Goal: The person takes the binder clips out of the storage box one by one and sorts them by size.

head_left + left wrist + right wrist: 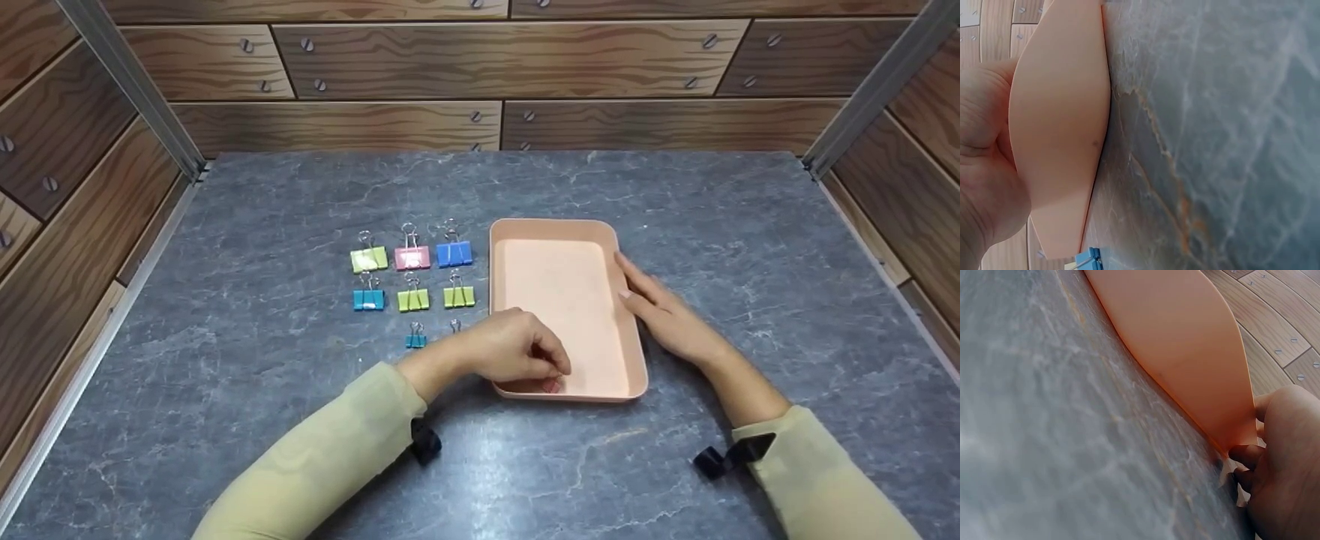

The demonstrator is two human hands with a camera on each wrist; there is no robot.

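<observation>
My left hand [517,349] reaches over the near left edge of the peach tray [499,262], fingers curled downward. Its thumb and fingertips pinch a small red binder clip [551,385], low inside the tray's near end and mostly covered by the hand. In the left wrist view the tray wall [1061,112] hides the fingertips. My right hand [675,322] lies against the tray's right outer side with fingers extended, touching the wall; the right wrist view shows its fingers [1247,454] at the tray's side.
Left of the tray stand rows of binder clips: light green [369,259], pink [412,258] and blue [454,254] at the back, then teal [368,300] and two green [412,300]. A small teal clip [416,341] sits in front, beside one partly hidden by my left arm.
</observation>
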